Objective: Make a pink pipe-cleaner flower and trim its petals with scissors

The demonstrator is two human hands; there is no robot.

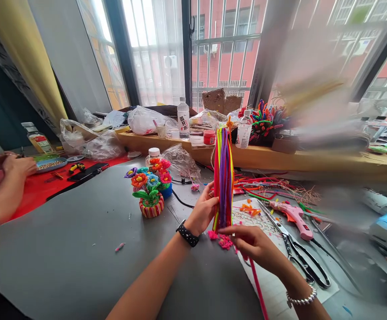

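Over the smooth grey tabletop, right of centre, an upright multicoloured fuzzy-stem bundle was grasped by the left hand; the right hand curled at its lower end, grip unclear. A slackened left hold could have splayed it.

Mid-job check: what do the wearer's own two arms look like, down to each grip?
Left forearm and right forearm show no sleeve. The left grip is ungloved, above a black wristband dotted white, seemingly a watch strap. The right grip is ungloved too, with a silvery beaded bracelet at the wrist.
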